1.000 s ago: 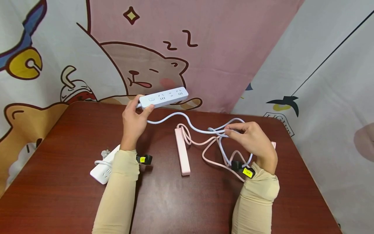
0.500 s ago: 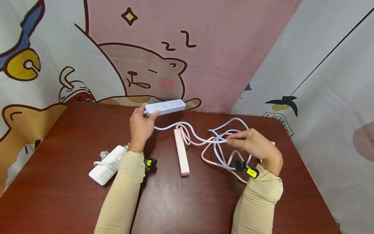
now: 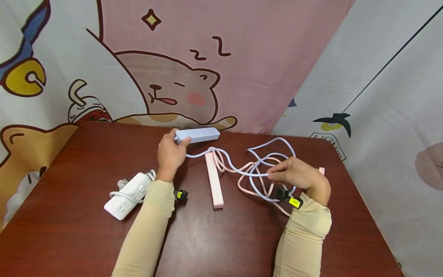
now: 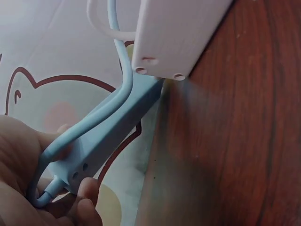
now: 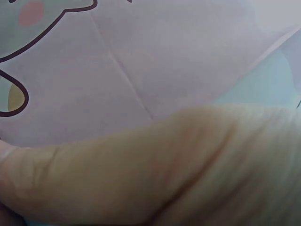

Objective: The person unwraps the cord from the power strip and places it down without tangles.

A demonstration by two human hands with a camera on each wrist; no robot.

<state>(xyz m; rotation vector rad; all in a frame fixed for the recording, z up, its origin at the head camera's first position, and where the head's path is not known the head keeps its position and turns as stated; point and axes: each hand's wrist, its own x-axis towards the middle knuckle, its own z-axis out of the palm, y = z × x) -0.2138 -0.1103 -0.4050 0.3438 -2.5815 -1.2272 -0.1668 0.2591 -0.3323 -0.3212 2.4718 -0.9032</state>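
Note:
My left hand grips the cord end of a light-blue power strip near the table's back edge. In the left wrist view the fingers and thumb lie round that end of the blue power strip, where its cord bends back. Further right, my right hand pinches the blue cord between thumb and fingertips. Loops of that cord lie around and behind the right hand, crossing a pink cord. Mostly the hand's own skin fills the right wrist view; its fingertips are hidden there.
A pink power strip lies lengthwise between the hands, its cord tangled with the blue one. To the left is a white power strip with its cord wrapped round it. A patterned curtain hangs behind the brown table.
The blue power strip has come down toward the table's back edge, with the left hand moving down and right. The right hand has lowered slightly, still pinching the cord.

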